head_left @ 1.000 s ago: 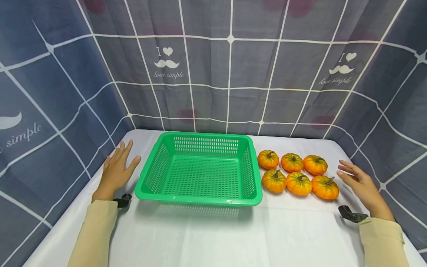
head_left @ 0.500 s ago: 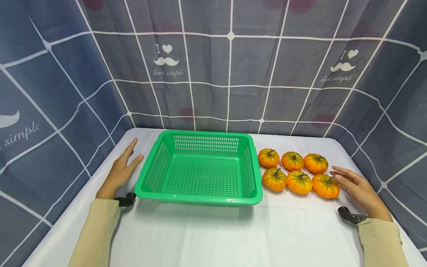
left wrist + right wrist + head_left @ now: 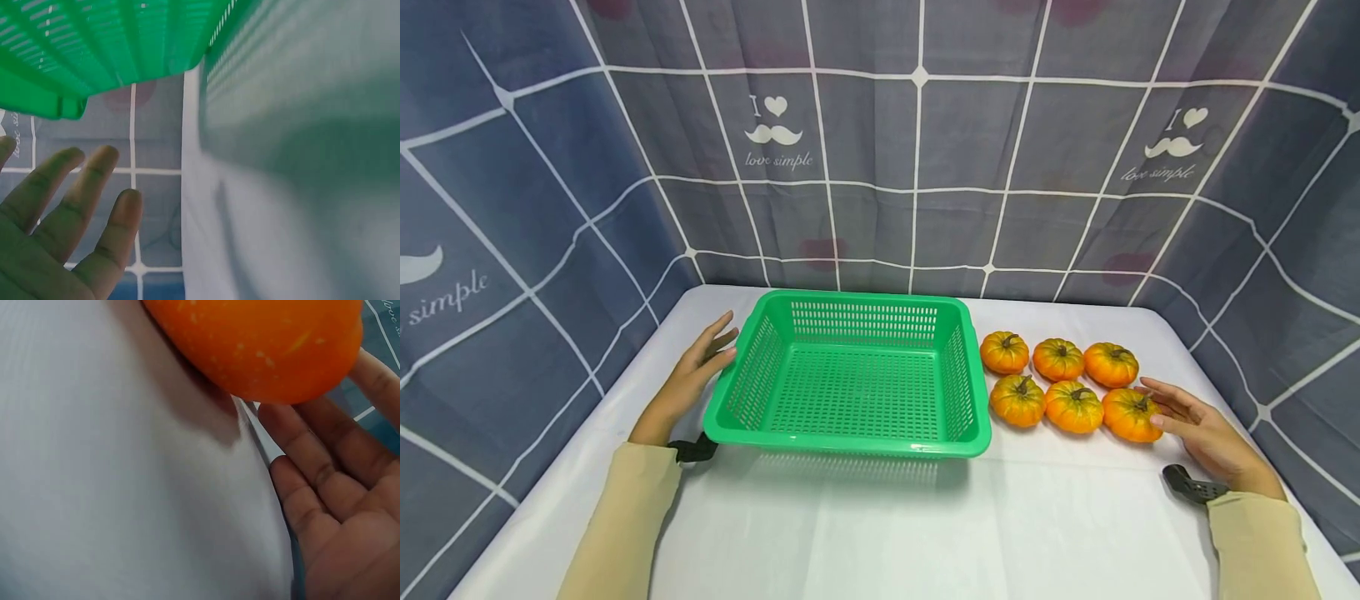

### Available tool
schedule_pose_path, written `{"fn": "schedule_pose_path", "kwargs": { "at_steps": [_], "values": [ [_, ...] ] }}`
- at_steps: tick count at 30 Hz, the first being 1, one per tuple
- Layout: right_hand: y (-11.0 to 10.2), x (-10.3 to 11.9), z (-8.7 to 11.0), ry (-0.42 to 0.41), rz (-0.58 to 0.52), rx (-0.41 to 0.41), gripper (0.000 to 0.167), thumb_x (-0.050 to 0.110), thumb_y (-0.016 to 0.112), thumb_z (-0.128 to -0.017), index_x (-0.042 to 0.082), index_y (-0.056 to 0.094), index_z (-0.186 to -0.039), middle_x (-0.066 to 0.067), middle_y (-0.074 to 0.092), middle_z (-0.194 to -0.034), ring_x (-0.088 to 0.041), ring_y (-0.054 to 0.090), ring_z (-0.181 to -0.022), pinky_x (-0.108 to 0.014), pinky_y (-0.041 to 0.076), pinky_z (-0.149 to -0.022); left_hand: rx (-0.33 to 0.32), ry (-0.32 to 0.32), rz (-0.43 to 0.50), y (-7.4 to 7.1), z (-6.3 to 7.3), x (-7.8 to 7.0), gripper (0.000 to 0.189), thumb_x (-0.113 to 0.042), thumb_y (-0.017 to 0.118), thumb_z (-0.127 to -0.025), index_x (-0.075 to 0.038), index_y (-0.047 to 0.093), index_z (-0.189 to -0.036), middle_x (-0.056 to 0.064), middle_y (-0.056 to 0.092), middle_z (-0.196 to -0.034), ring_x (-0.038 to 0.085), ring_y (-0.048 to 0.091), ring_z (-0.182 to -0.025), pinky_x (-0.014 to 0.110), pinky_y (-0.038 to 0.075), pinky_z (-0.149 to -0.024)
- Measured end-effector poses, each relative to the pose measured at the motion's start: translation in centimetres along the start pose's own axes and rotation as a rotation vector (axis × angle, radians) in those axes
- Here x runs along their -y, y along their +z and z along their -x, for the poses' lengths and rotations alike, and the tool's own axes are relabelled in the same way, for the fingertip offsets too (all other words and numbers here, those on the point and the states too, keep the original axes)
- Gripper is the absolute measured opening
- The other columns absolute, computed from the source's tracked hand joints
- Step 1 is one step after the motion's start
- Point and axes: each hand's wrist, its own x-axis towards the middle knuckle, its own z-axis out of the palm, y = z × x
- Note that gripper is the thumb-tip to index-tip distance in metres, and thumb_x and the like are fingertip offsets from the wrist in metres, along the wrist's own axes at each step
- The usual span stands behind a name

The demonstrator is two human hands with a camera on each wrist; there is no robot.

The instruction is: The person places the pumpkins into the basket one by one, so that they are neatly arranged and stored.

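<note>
In your left wrist view, the top edge cuts off the green basket, and your left hand is cut at the left and bottom. The tabletop there is blurred. In your right wrist view, the orange pumpkin is cut by the top edge and hides some fingertips of your right hand; you cannot tell whether they touch it. In the head view, both sleeves leave through the bottom edge.
</note>
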Motion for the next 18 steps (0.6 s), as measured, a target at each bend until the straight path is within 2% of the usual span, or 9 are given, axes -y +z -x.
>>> {"fn": "schedule_pose_path", "kwargs": {
  "at_steps": [2, 4, 6, 8, 10, 12, 14, 18],
  "values": [
    [0.0, 0.0, 0.0, 0.020, 0.030, 0.004, 0.064, -0.004, 0.053, -0.107, 0.029, 0.052, -0.162, 0.030, 0.056, -0.140, 0.010, 0.048, -0.124, -0.010, 0.027, -0.105, 0.026, 0.004, 0.028, 0.2, -0.1, 0.0, 0.071, -0.014, 0.048, -0.114, -0.007, 0.012, -0.175, 0.034, 0.021, -0.173, 0.057, 0.022, -0.157, 0.056, 0.032, -0.122],
    [0.1, 0.1, 0.0, 0.040, 0.057, 0.012, 0.066, -0.004, 0.055, -0.106, 0.028, 0.050, -0.163, 0.030, 0.054, -0.140, 0.010, 0.046, -0.125, -0.009, 0.028, -0.104, 0.049, -0.001, 0.052, 0.3, -0.1, -0.1, 0.073, -0.014, 0.049, -0.113, -0.007, 0.011, -0.175, 0.034, 0.017, -0.174, 0.059, 0.019, -0.157, 0.073, 0.025, -0.119],
    [0.2, 0.2, 0.0, 0.048, 0.095, 0.028, 0.069, -0.003, 0.057, -0.105, 0.027, 0.046, -0.166, 0.031, 0.052, -0.141, 0.012, 0.045, -0.126, -0.008, 0.030, -0.102, 0.066, -0.012, 0.074, 0.5, -0.1, -0.2, 0.074, -0.015, 0.050, -0.112, -0.009, 0.010, -0.175, 0.032, 0.013, -0.176, 0.059, 0.016, -0.157, 0.079, 0.021, -0.117],
    [0.3, 0.3, -0.1, 0.061, 0.111, 0.040, 0.071, -0.002, 0.059, -0.104, 0.026, 0.043, -0.167, 0.033, 0.049, -0.142, 0.014, 0.043, -0.127, -0.007, 0.029, -0.104, 0.081, -0.025, 0.096, 0.7, -0.1, -0.3, 0.075, -0.015, 0.050, -0.112, -0.010, 0.010, -0.175, 0.029, 0.013, -0.177, 0.057, 0.016, -0.158, 0.072, 0.026, -0.119],
    [0.3, 0.3, -0.2, 0.067, 0.120, 0.056, 0.073, -0.002, 0.060, -0.104, 0.026, 0.040, -0.169, 0.034, 0.046, -0.143, 0.018, 0.040, -0.128, -0.005, 0.025, -0.105, 0.095, -0.030, 0.120, 0.9, -0.1, -0.3, 0.076, -0.014, 0.051, -0.112, -0.012, 0.010, -0.176, 0.028, 0.013, -0.177, 0.054, 0.020, -0.157, 0.054, 0.035, -0.119],
    [0.4, 0.4, -0.2, 0.069, 0.121, 0.066, 0.076, -0.002, 0.061, -0.103, 0.026, 0.038, -0.170, 0.036, 0.044, -0.144, 0.021, 0.038, -0.127, -0.004, 0.020, -0.107, 0.108, -0.030, 0.147, 1.1, -0.1, -0.4, 0.077, -0.012, 0.052, -0.110, -0.011, 0.011, -0.175, 0.028, 0.014, -0.177, 0.051, 0.025, -0.154, 0.035, 0.042, -0.110],
    [0.5, 0.4, -0.2, 0.069, 0.113, 0.074, 0.077, -0.003, 0.062, -0.102, 0.024, 0.038, -0.170, 0.036, 0.044, -0.144, 0.022, 0.037, -0.127, -0.004, 0.018, -0.108, 0.121, -0.031, 0.167, 1.3, -0.1, -0.3, 0.078, -0.010, 0.053, -0.109, -0.009, 0.012, -0.175, 0.027, 0.013, -0.177, 0.048, 0.025, -0.154, 0.021, 0.042, -0.102],
    [0.6, 0.6, -0.2, 0.073, 0.100, 0.084, 0.077, -0.004, 0.063, -0.101, 0.026, 0.040, -0.168, 0.037, 0.045, -0.144, 0.020, 0.036, -0.127, -0.004, 0.019, -0.107, 0.137, -0.040, 0.179, 1.5, -0.3, -0.2, 0.079, -0.010, 0.056, -0.107, -0.008, 0.014, -0.174, 0.023, 0.007, -0.179, 0.047, 0.017, -0.158, 0.014, 0.040, -0.101]
  ]
}}
